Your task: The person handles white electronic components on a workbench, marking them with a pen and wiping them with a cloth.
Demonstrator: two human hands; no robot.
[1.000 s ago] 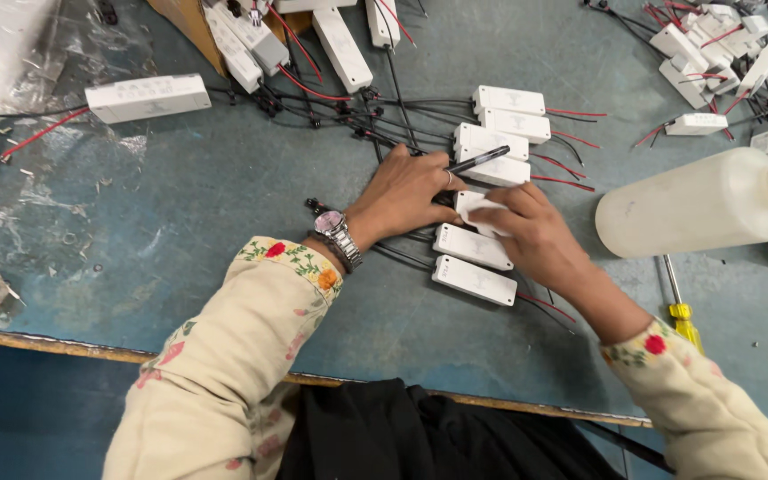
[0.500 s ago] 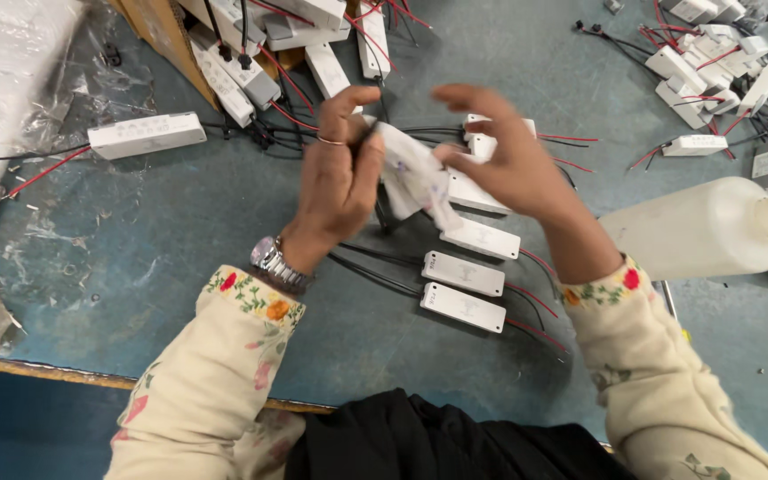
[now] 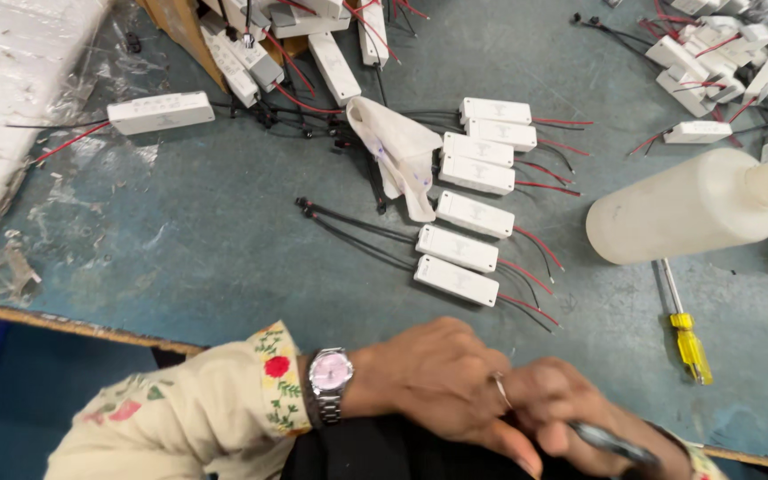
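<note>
A dark pen (image 3: 611,440), long axis running lower right to upper left, sits gripped in the right hand (image 3: 571,418) at the near edge of a scuffed blue-grey desk (image 3: 180,240); the left hand (image 3: 442,382) curls over it, below rows of white rectangular modules (image 3: 455,280).

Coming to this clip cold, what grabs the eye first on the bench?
A column of white boxes with red and black leads lies mid-table, a crumpled white cloth against its upper left. A big pale bottle lies on its side at right, with a yellow-handled screwdriver just below it. At the near edge, the left hand and right hand meet around a dark pen.
</note>
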